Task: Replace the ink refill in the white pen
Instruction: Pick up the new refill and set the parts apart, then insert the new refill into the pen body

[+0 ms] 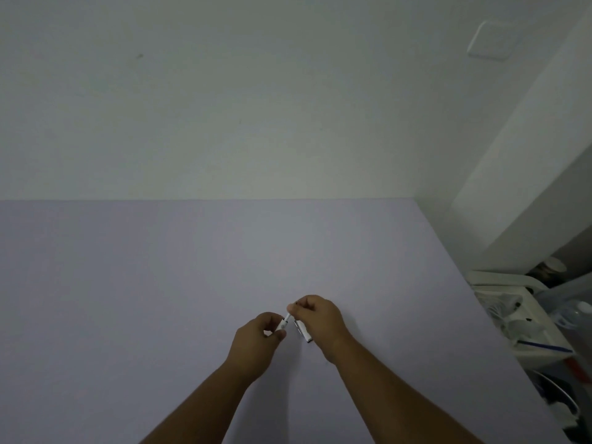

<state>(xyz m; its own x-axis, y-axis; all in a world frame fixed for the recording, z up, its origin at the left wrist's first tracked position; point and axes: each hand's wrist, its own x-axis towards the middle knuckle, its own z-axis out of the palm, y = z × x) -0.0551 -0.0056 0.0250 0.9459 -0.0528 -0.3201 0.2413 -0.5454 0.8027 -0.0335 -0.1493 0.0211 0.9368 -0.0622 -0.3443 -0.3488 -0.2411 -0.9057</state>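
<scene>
two bare hands are seen low in the middle of the view, held close together over a pale lilac table (160, 283). the left hand (256, 341) is curled shut around a short white pen barrel (283, 325), pinched between thumb and fingers, with the barrel tilted up and to the right. a thin white refill (288, 316) is seen poking out of the barrel's upper end, and its far tip is gripped by the right hand (320, 322), whose thumb and forefinger are closed tight on it. whether the refill is partly inside the barrel or just touching its mouth can't really be told, it's too small and dim. a second white pen piece (302, 331) with a silvery clip and end is seen just under the right hand, between the two hands, slanting down to the right; it can't be told if it's tucked in the right palm or lying on the table. both forearms are stretched in from the bottom edge. a plain white wall (224, 107) is seen behind the table, and a cluttered white rack (499, 280) is parked off the table's right edge, well apart from the hands, its contents too blurry to be made out.
</scene>
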